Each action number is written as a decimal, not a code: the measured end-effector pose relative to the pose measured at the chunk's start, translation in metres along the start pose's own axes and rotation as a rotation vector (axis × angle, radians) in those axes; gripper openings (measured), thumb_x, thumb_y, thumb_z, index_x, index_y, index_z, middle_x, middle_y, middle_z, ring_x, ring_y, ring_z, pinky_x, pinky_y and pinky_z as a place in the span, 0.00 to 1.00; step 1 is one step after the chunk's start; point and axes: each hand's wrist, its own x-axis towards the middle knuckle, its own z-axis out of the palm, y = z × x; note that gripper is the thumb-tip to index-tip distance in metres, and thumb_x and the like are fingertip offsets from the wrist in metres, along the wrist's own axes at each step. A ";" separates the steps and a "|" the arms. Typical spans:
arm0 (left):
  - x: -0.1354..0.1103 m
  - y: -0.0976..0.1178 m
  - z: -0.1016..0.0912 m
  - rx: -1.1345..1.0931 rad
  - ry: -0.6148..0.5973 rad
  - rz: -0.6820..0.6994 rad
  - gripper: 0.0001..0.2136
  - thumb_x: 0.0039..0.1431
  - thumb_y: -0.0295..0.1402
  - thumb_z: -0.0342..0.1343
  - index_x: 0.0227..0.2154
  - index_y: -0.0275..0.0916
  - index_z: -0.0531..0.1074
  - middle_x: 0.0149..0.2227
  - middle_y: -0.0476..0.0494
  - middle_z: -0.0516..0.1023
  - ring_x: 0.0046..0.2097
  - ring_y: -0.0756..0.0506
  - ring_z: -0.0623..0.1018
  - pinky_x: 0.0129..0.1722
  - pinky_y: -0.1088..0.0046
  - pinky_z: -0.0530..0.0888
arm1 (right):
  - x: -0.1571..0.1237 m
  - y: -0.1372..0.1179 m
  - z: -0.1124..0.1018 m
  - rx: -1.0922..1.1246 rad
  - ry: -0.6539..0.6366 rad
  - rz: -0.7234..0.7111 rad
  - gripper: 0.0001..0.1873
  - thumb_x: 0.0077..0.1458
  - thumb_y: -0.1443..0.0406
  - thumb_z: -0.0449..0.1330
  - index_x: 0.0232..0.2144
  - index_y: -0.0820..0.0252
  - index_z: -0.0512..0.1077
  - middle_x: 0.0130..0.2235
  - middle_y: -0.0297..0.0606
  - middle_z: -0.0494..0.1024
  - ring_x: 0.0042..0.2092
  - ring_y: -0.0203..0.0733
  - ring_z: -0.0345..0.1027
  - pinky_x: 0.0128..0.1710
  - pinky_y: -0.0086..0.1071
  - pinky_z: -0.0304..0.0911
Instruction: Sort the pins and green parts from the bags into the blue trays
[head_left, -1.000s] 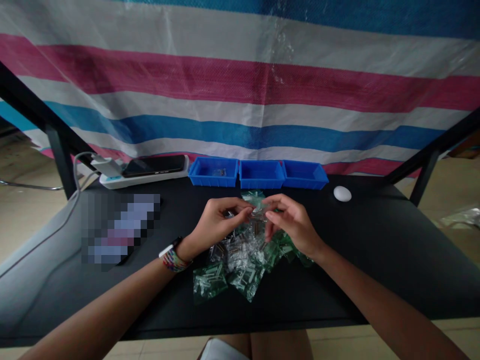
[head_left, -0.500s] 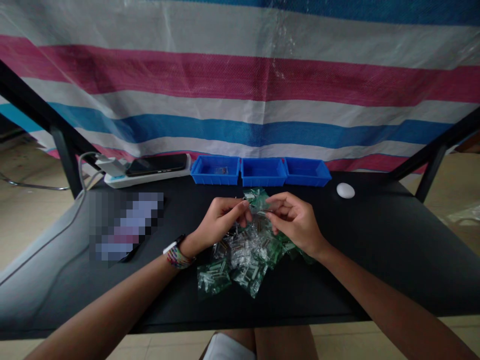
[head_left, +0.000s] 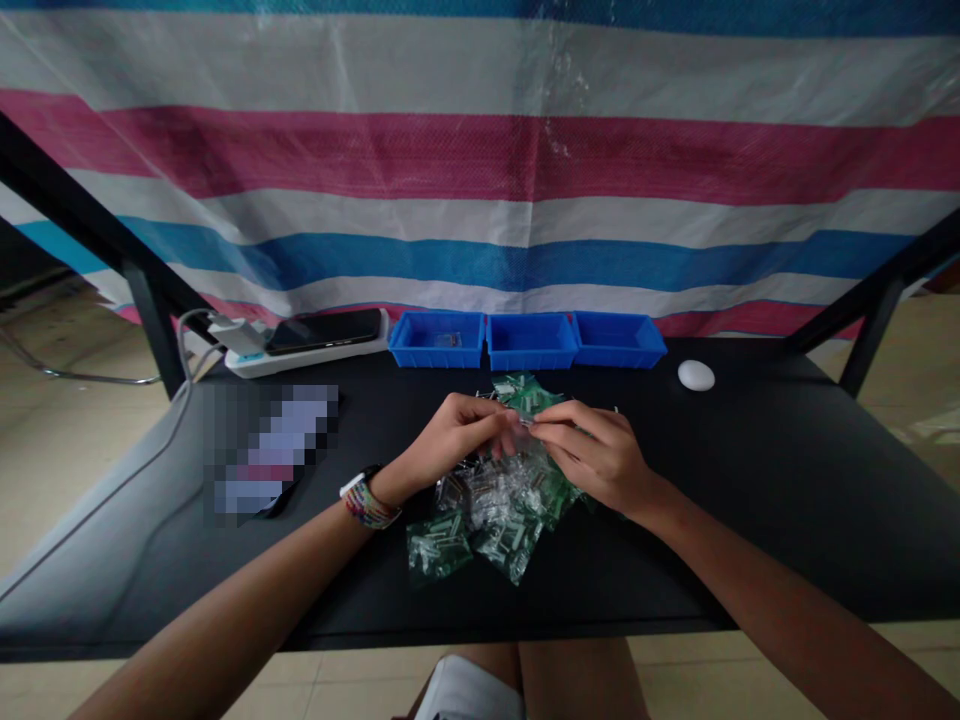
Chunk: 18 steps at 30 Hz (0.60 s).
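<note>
A heap of small clear and green plastic bags (head_left: pixel 487 515) with little metal parts lies in the middle of the black table (head_left: pixel 750 480). Over its far side my left hand (head_left: pixel 457 440) and my right hand (head_left: pixel 596 455) meet fingertip to fingertip. Both pinch one small clear bag (head_left: pixel 523 430) between them. A watch and a beaded band sit on my left wrist. Three blue bins (head_left: pixel 529 342) stand in a row behind the heap; the left one holds a small packet.
A white power strip (head_left: pixel 300 352) with a dark phone on it and a plugged charger lies at the back left. A blurred-out flat object (head_left: pixel 266 450) is left of my hands. A white oval object (head_left: pixel 696 375) rests at the back right. A striped tarp hangs behind.
My hands have dropped lower and come closer together over the heap, still pinching the small bag. The view has shifted slightly.
</note>
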 end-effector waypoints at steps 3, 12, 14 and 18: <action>0.000 0.001 0.002 -0.020 -0.005 0.022 0.13 0.63 0.42 0.66 0.32 0.34 0.82 0.28 0.44 0.82 0.28 0.49 0.78 0.29 0.76 0.72 | 0.000 -0.001 -0.001 -0.021 0.035 0.018 0.14 0.66 0.71 0.63 0.45 0.47 0.84 0.48 0.39 0.85 0.41 0.44 0.81 0.42 0.38 0.79; 0.002 -0.001 -0.002 -0.033 0.111 0.046 0.16 0.63 0.46 0.67 0.34 0.35 0.79 0.26 0.47 0.80 0.27 0.50 0.77 0.28 0.76 0.72 | 0.011 -0.011 0.002 0.121 0.252 0.156 0.18 0.68 0.73 0.57 0.50 0.48 0.81 0.53 0.45 0.80 0.49 0.48 0.79 0.45 0.44 0.79; 0.004 -0.003 -0.004 -0.047 0.173 0.053 0.16 0.63 0.46 0.66 0.34 0.36 0.78 0.26 0.48 0.79 0.26 0.50 0.76 0.28 0.76 0.72 | 0.014 -0.011 0.001 0.158 0.261 0.184 0.17 0.68 0.73 0.56 0.49 0.50 0.80 0.51 0.45 0.80 0.49 0.48 0.78 0.44 0.43 0.78; 0.010 -0.010 -0.013 -0.097 0.335 0.071 0.16 0.64 0.47 0.65 0.34 0.37 0.74 0.27 0.49 0.79 0.25 0.51 0.76 0.25 0.77 0.71 | 0.015 -0.011 -0.001 0.213 0.194 0.222 0.12 0.67 0.72 0.57 0.44 0.54 0.79 0.44 0.42 0.80 0.41 0.44 0.77 0.38 0.39 0.74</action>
